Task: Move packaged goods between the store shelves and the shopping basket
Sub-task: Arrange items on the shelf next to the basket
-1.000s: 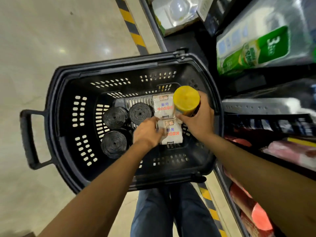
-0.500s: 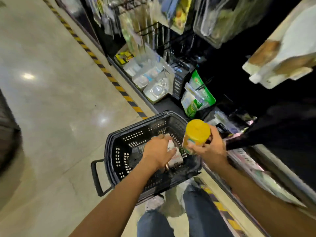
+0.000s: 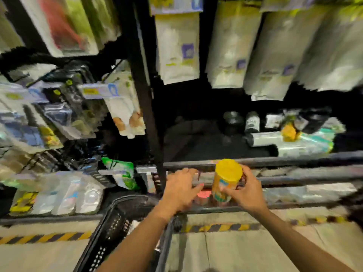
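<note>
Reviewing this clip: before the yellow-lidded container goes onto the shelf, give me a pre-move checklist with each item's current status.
1. Right hand has the yellow-lidded container gripped: ok, fingers wrap its side.
2. Container upright: ok, lid up with a slight tilt.
3. Left hand free: cannot tell, it rests open near the shelf rail, but blur hides anything under it.
4. Landing space on the shelf ahead: ok, the dark area left of the black rolls looks bare.
5. Basket out of the path: ok, it sits low and to the left.
6. Image sharp enough to judge clearance: not ok, heavy motion blur.
</note>
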A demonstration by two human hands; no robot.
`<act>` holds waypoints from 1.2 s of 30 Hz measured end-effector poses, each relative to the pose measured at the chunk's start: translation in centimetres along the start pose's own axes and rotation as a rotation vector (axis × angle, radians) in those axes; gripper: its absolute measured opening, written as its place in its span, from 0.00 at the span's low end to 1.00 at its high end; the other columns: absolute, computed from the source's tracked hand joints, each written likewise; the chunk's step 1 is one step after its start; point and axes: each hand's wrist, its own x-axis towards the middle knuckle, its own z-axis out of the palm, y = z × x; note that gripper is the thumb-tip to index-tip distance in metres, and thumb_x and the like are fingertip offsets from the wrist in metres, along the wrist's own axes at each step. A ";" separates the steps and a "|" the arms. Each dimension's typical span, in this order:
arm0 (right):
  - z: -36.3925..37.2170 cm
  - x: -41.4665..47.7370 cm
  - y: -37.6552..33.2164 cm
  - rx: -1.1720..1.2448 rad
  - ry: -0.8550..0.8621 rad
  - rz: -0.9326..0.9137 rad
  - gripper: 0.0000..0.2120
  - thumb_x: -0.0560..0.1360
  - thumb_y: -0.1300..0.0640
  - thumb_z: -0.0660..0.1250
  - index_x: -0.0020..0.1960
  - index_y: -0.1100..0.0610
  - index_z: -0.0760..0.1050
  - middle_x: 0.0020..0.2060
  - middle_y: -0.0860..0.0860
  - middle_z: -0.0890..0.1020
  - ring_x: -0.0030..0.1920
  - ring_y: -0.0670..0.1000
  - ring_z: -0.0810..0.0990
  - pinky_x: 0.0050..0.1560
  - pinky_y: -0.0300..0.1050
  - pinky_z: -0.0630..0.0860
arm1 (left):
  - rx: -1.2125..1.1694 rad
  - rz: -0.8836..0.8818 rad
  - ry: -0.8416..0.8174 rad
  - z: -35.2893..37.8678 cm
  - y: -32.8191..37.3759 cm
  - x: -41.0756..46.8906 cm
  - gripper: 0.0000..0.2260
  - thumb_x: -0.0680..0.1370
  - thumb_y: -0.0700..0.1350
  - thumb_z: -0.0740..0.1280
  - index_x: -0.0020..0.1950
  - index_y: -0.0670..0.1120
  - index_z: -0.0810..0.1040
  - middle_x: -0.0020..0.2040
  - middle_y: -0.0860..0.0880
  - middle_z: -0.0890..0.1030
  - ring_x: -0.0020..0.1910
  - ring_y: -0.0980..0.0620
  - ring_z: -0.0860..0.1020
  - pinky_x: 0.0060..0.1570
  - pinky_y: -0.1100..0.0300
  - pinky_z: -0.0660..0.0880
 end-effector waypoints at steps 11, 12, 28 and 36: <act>-27.0 -7.8 9.3 -0.026 0.510 0.129 0.32 0.58 0.61 0.81 0.52 0.39 0.70 0.45 0.42 0.80 0.47 0.50 0.79 0.48 0.53 0.79 | 0.085 0.463 -0.138 5.9 30.2 5.8 0.23 0.77 0.59 0.62 0.69 0.50 0.69 0.66 0.47 0.73 0.65 0.46 0.71 0.62 0.51 0.70; -29.3 -8.9 10.2 -0.037 0.551 0.135 0.32 0.57 0.60 0.81 0.51 0.38 0.70 0.45 0.41 0.80 0.46 0.49 0.80 0.48 0.54 0.79 | 0.091 0.498 -0.147 6.7 33.3 5.7 0.23 0.77 0.59 0.62 0.69 0.50 0.69 0.66 0.47 0.73 0.65 0.45 0.71 0.61 0.51 0.70; -53.1 -19.5 22.9 -0.044 1.137 0.491 0.34 0.59 0.57 0.82 0.59 0.51 0.69 0.49 0.46 0.76 0.49 0.50 0.76 0.50 0.46 0.75 | 0.160 1.011 -0.320 19.8 66.4 10.3 0.23 0.78 0.58 0.61 0.72 0.51 0.67 0.69 0.51 0.71 0.66 0.50 0.71 0.62 0.54 0.70; -63.1 -13.0 30.7 -0.042 1.260 0.627 0.34 0.60 0.61 0.81 0.61 0.55 0.68 0.49 0.49 0.76 0.48 0.52 0.76 0.47 0.43 0.72 | 0.177 1.106 -0.418 26.6 78.7 21.4 0.23 0.78 0.58 0.61 0.71 0.50 0.67 0.67 0.49 0.72 0.65 0.48 0.71 0.61 0.55 0.70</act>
